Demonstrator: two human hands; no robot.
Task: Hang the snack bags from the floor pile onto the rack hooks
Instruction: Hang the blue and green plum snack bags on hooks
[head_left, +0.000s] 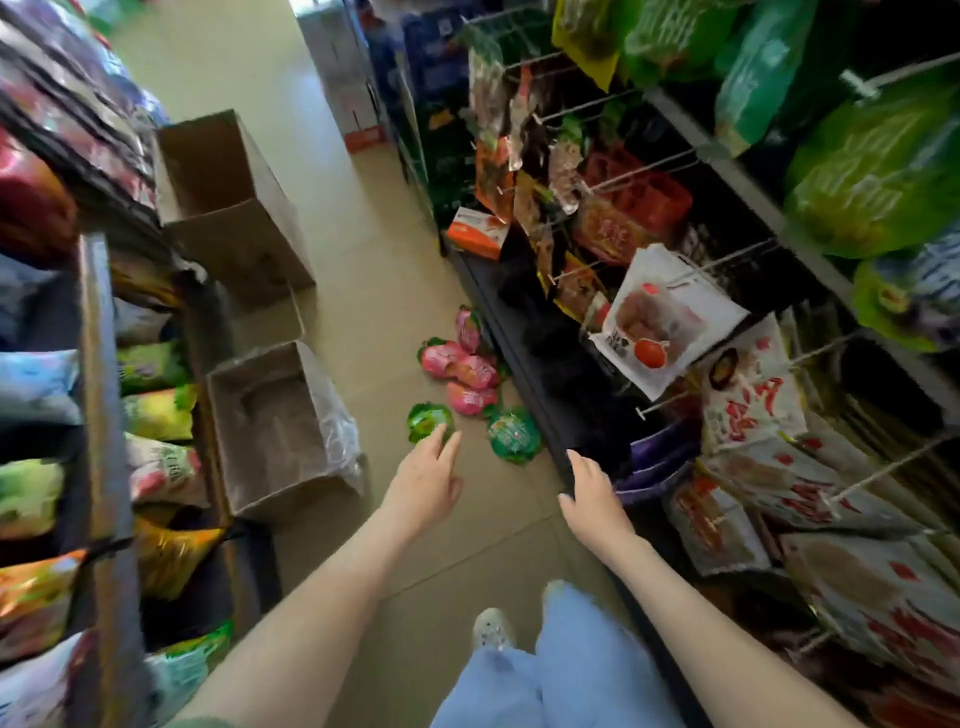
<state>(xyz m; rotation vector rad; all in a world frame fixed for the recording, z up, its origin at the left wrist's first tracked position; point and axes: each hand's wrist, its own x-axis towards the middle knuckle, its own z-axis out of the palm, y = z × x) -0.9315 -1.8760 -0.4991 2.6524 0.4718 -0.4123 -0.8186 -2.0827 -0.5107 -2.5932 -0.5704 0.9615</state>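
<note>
Left hand (426, 483) and right hand (592, 488) hover with fingers released, empty. At twelve o'clock the snack bags (465, 370) lie on the floor (363, 270): likely light, crinkly, slippery, best pinched by the top seam. Rack hooks (667, 404) stand at two o'clock.

Pale beige tiled floor (363, 291) runs as a narrow aisle ahead of both hands, and thin grout lines show below them. Just left of the left hand (426, 483) stands an open brown box (265, 431) with a clear plastic liner (340, 436) spilling over its near side. Beyond it is a taller box (228, 202), also open. Further left, stocked shelves (98, 395) with a grey upright fill the edge. The rack (493, 306) beside the right hand (592, 493) has a dark base ledge along the floor. Far ahead, blurred cartons (348, 78) close the aisle. The light is soft and even.
</note>
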